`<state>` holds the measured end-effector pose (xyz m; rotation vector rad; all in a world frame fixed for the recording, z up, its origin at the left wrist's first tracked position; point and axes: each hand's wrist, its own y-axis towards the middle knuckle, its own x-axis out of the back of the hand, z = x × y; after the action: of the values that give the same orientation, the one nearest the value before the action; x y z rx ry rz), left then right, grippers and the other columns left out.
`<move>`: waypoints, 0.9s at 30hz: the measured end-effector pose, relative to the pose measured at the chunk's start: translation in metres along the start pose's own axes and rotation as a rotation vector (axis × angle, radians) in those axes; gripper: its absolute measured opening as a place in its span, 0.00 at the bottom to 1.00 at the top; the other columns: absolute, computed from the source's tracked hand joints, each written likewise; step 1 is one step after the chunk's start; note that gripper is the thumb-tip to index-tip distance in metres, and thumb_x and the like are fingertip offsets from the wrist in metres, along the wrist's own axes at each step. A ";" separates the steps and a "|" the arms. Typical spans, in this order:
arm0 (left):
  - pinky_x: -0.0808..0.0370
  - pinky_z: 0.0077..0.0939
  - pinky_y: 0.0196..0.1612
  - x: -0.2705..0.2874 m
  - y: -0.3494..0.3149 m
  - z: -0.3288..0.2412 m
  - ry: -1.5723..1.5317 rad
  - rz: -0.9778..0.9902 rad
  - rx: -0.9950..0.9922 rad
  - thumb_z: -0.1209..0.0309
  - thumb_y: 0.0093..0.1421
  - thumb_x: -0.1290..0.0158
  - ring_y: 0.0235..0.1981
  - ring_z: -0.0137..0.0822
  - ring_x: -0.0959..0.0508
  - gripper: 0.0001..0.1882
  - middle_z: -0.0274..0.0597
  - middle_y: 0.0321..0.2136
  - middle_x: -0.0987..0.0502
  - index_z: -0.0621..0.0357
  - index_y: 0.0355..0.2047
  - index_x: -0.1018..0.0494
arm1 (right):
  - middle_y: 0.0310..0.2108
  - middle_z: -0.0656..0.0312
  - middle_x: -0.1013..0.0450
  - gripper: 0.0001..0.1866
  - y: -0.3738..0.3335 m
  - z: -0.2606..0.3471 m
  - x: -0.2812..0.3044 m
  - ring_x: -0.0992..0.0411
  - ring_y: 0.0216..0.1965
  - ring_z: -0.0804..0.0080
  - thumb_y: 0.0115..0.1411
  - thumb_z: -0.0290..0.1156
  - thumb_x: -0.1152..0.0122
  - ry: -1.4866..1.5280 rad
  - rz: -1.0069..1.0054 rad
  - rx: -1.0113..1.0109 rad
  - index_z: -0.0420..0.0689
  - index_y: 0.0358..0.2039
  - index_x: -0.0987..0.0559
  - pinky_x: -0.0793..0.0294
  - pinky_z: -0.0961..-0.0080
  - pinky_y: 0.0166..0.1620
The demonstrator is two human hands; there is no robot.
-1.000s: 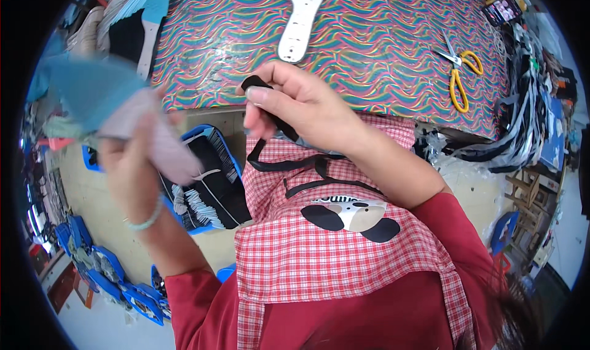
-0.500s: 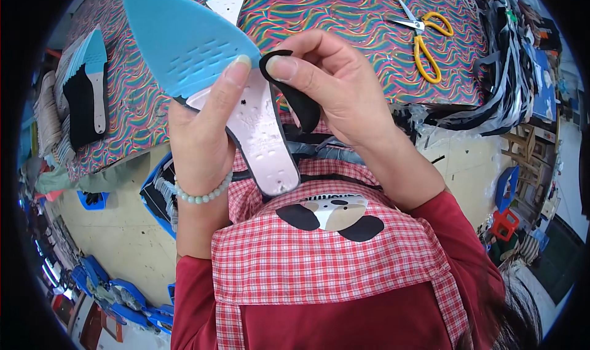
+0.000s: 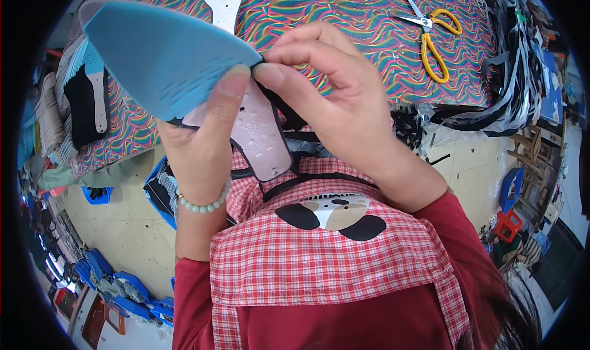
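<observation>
My left hand [image 3: 206,129] grips a shoe insole [image 3: 166,55] around its middle, thumb on top. The insole has a wide blue forepart with small raised marks and a narrow pale pink heel part edged in black. At the blue part's right corner, my right hand [image 3: 335,86] pinches a strip of black material [image 3: 284,109] between thumb and fingers, against the insole's edge. The strip hangs below the right fingers, partly hidden by them. Where the strip meets the edge, the fingertips cover it.
Yellow-handled scissors [image 3: 433,36] lie spread on the patterned tablecloth [image 3: 356,12]. Another insole [image 3: 224,6] lies at the far edge, and a stack of insoles [image 3: 86,95] stands at the left. Black and grey strips [image 3: 513,79] hang at the right. Blue bins [image 3: 129,294] sit on the floor.
The insole has tilted, its blue tip swinging left and down. My right fingers have closed in on the insole's corner, and the black strip's curled end is now tucked under them.
</observation>
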<state>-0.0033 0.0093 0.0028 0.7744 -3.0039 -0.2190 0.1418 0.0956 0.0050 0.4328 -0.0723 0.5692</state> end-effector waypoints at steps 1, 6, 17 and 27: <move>0.29 0.26 0.48 -0.002 0.004 -0.004 -0.034 0.021 -0.013 0.71 0.64 0.49 0.43 0.32 0.24 0.14 0.46 0.44 0.24 0.66 0.47 0.28 | 0.37 0.61 0.26 0.07 0.001 0.006 0.007 0.29 0.42 0.77 0.58 0.26 0.38 -0.115 0.090 0.036 0.36 0.35 0.21 0.30 0.79 0.42; 0.33 0.30 0.54 0.002 0.024 -0.009 -0.288 0.233 -0.029 0.58 0.67 0.59 0.50 0.37 0.27 0.25 0.51 0.49 0.26 0.71 0.51 0.31 | 0.26 0.65 0.27 0.13 0.018 0.017 0.002 0.30 0.28 0.80 0.64 0.37 0.46 0.230 0.310 -0.316 0.39 0.37 0.21 0.31 0.79 0.30; 0.28 0.36 0.48 -0.003 0.010 -0.027 -0.375 -0.051 0.068 0.48 0.66 0.58 0.41 0.40 0.24 0.32 0.45 0.39 0.26 0.68 0.55 0.38 | 0.32 0.68 0.26 0.12 -0.038 0.008 -0.018 0.29 0.35 0.87 0.63 0.30 0.41 0.579 0.012 -0.403 0.40 0.45 0.25 0.29 0.88 0.36; 0.26 0.29 0.36 -0.013 0.015 -0.022 -0.322 -0.125 0.062 0.51 0.67 0.57 0.32 0.34 0.25 0.31 0.46 0.38 0.27 0.70 0.54 0.37 | 0.32 0.67 0.26 0.08 -0.029 0.007 -0.006 0.28 0.33 0.85 0.59 0.29 0.37 0.608 0.072 -0.566 0.39 0.36 0.19 0.28 0.86 0.36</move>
<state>0.0026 0.0261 0.0272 1.0269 -3.2769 -0.2803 0.1524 0.0674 -0.0008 -0.3029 0.3298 0.7009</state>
